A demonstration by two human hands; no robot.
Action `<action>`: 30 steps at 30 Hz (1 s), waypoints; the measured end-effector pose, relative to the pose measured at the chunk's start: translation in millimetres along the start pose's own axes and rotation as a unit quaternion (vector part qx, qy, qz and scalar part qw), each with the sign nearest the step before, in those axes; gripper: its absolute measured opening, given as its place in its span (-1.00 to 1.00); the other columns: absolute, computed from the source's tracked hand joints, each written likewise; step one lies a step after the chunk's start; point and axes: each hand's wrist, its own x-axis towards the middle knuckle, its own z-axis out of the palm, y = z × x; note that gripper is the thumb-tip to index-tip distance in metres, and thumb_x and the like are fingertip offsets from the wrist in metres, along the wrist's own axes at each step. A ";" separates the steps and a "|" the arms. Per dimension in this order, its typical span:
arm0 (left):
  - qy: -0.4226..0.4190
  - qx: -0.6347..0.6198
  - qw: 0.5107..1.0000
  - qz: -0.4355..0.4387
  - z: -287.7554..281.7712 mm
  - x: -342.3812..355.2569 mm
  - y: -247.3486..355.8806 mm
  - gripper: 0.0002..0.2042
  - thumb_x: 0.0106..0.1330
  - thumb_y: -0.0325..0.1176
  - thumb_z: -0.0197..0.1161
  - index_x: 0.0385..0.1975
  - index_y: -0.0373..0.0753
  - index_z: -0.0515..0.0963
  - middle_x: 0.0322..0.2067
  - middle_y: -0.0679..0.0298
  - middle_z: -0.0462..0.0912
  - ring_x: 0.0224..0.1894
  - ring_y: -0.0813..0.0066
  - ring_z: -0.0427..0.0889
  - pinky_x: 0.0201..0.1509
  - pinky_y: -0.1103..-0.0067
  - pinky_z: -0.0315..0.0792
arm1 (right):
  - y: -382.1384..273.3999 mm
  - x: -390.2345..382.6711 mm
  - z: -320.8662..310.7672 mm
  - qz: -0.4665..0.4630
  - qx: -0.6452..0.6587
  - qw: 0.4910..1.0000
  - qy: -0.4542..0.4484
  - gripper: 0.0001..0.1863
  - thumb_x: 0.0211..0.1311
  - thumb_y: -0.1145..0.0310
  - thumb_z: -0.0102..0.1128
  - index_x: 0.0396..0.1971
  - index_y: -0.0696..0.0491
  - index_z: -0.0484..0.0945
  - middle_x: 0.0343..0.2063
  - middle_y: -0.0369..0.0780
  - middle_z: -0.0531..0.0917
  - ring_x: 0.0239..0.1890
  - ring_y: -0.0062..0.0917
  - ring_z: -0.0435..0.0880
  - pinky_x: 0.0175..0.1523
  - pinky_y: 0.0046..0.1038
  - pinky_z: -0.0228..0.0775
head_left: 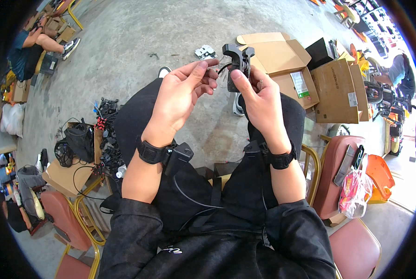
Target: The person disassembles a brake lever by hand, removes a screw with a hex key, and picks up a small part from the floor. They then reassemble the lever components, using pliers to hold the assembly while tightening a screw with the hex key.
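Held up above my knees is a black plastic clamp-like part with two curved, hooked jaws at its top. My right hand grips it low down, thumb against the near face and the fingers behind. A short black cable arcs out of its left side toward my other hand. My left hand is closed in a pinch where that cable meets its fingertips; the cable's end is hidden there. Both wrists wear black straps, and a small black box sits on the left one.
Ahead right stands an open cardboard box beside a taller carton. Tangled black cables and parts lie left of my legs. Padded chairs flank me. A silvery-white piece lies on the concrete floor. Other people sit far left and far right.
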 end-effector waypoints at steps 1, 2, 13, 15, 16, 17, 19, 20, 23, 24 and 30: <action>0.004 -0.039 0.999 -0.011 0.2 0.2 0.1 -0.73 0.36 -0.35 0.08 -0.11 -0.43 0.51 -0.43 0.28 0.57 -0.44 0.59 0.50 -0.36 0.69 0.39 | 0.8 0.3 0.2 0.000 0.000 1.000 0.000 -0.71 0.20 0.23 0.21 -0.41 0.21 0.53 -0.73 -0.45 0.33 -0.62 -0.81 0.18 -0.53 -0.65 0.01; 0.004 -0.039 0.999 -0.011 -1.4 0.1 0.4 -0.73 0.36 -0.35 0.08 -0.11 -0.43 0.51 -0.43 0.28 0.57 -0.44 0.59 0.50 -0.36 0.69 0.39 | 1.4 0.6 0.3 -0.005 -0.006 1.000 0.002 -0.70 0.18 0.23 0.22 -0.43 0.21 0.53 -0.74 -0.45 0.31 -0.63 -0.81 0.17 -0.54 -0.64 0.00; -0.060 0.137 0.987 0.054 2.0 -6.4 3.3 -0.81 0.33 -0.51 0.04 -0.09 -0.38 0.41 -0.40 0.23 0.57 -0.44 0.59 0.52 -0.37 0.67 0.42 | -4.3 -1.4 0.8 0.000 -0.033 0.999 -0.011 -0.69 0.17 0.24 0.23 -0.43 0.23 0.53 -0.77 -0.42 0.30 -0.65 -0.80 0.18 -0.58 -0.60 0.01; -0.055 0.141 0.986 0.075 4.8 -7.6 0.2 -0.82 0.32 -0.51 0.06 -0.12 -0.37 0.39 -0.38 0.22 0.58 -0.41 0.58 0.54 -0.34 0.67 0.44 | -12.9 -4.5 3.0 0.011 -0.032 0.999 -0.009 -0.67 0.14 0.22 0.26 -0.32 0.24 0.54 -0.78 -0.39 0.32 -0.66 -0.78 0.22 -0.58 -0.61 0.07; -0.049 0.145 0.983 0.097 5.8 -7.8 -0.8 -0.83 0.32 -0.51 0.08 -0.14 -0.37 0.37 -0.36 0.21 0.58 -0.39 0.57 0.56 -0.30 0.66 0.46 | -12.1 -4.1 1.8 0.010 -0.032 0.999 -0.009 -0.67 0.14 0.22 0.26 -0.32 0.24 0.54 -0.78 -0.39 0.32 -0.66 -0.78 0.22 -0.58 -0.61 0.07; -0.050 0.144 0.983 0.097 6.1 -7.9 -1.1 -0.83 0.32 -0.51 0.08 -0.14 -0.37 0.37 -0.36 0.21 0.58 -0.39 0.57 0.56 -0.30 0.66 0.46 | -10.3 -3.7 -0.1 0.009 -0.077 0.997 -0.014 -0.64 0.12 0.22 0.28 -0.27 0.23 0.54 -0.77 -0.37 0.34 -0.67 -0.76 0.24 -0.57 -0.61 0.10; -0.027 0.201 0.966 0.157 7.2 -8.1 -0.8 -0.82 0.31 -0.51 0.10 -0.13 -0.38 0.39 -0.34 0.23 0.58 -0.33 0.57 0.58 -0.22 0.65 0.48 | -6.5 -4.0 -0.9 0.007 -0.122 0.992 -0.019 -0.61 0.10 0.21 0.30 -0.22 0.22 0.54 -0.77 -0.36 0.35 -0.67 -0.74 0.27 -0.56 -0.61 0.13; -0.028 0.201 0.966 0.157 7.5 -7.7 -1.2 -0.82 0.31 -0.51 0.10 -0.13 -0.38 0.39 -0.34 0.23 0.58 -0.33 0.57 0.58 -0.22 0.65 0.48 | -4.1 -4.6 0.1 0.000 -0.111 0.994 -0.014 -0.60 0.09 0.20 0.31 -0.22 0.22 0.54 -0.76 -0.35 0.35 -0.67 -0.73 0.28 -0.56 -0.61 0.14; -0.012 0.209 0.959 0.191 6.9 -9.2 -1.4 -0.82 0.30 -0.50 0.14 -0.14 -0.38 0.45 -0.32 0.24 0.59 -0.29 0.58 0.60 -0.18 0.66 0.49 | -2.2 -4.8 2.0 -0.010 -0.105 0.994 -0.009 -0.59 0.07 0.20 0.33 -0.20 0.21 0.53 -0.74 -0.34 0.35 -0.66 -0.71 0.29 -0.56 -0.60 0.15; -0.003 0.219 0.957 0.189 8.5 -11.2 0.0 -0.82 0.29 -0.49 0.15 -0.15 -0.38 0.49 -0.30 0.25 0.60 -0.27 0.58 0.60 -0.17 0.67 0.48 | -2.2 -4.9 1.8 -0.013 -0.112 0.994 -0.007 -0.59 0.07 0.20 0.33 -0.20 0.21 0.53 -0.73 -0.33 0.36 -0.66 -0.71 0.29 -0.56 -0.60 0.15; 0.016 0.262 0.933 0.245 11.6 -8.8 -7.1 -0.82 0.24 -0.53 0.20 -0.18 -0.35 0.54 -0.30 0.25 0.63 -0.27 0.59 0.62 -0.16 0.67 0.50 | 2.1 -4.3 1.7 -0.012 -0.088 0.996 -0.006 -0.59 0.07 0.21 0.33 -0.20 0.21 0.52 -0.73 -0.32 0.38 -0.66 -0.70 0.31 -0.56 -0.58 0.18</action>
